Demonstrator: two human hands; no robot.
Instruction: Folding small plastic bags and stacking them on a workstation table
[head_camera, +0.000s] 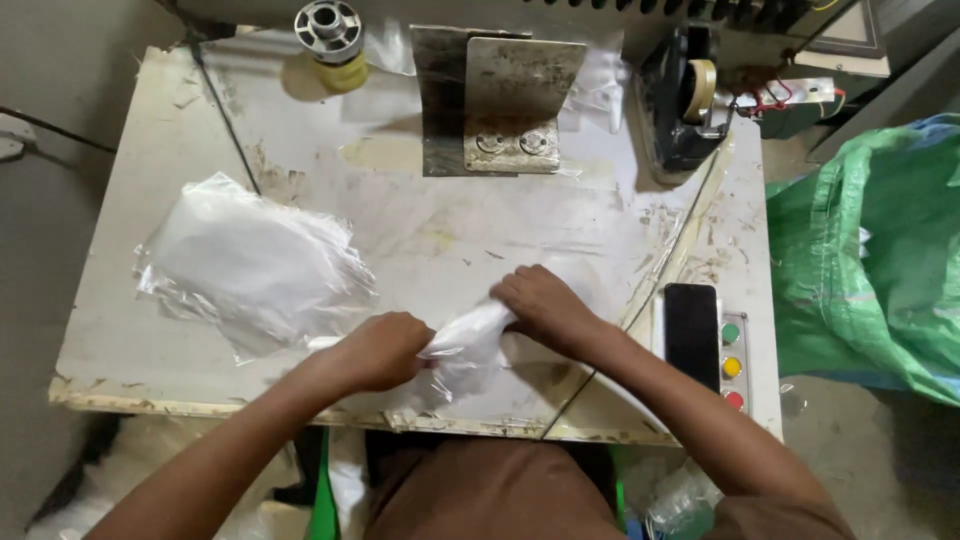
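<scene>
Both forearms run off the bottom edge, and what lies inside the crumpled white plastic bag (465, 345) cannot be made out. Left grip (385, 350) and right grip (540, 305) are both clamped on the bag's opposite ends, low over the near edge of the table (150, 150). A loose stack of clear bags (250, 265) lies left of the left grip; a black phone (692, 335) rests right of the right grip.

Pretty beat-up whitish worktable (150, 200) with chipped edges sits on a dull grey concrete floor (40, 300), a worn metal bracket (500, 100) and tape dispenser (690, 100) along its back edge, and a big green woven sack (870, 270) slumped off to the side.
</scene>
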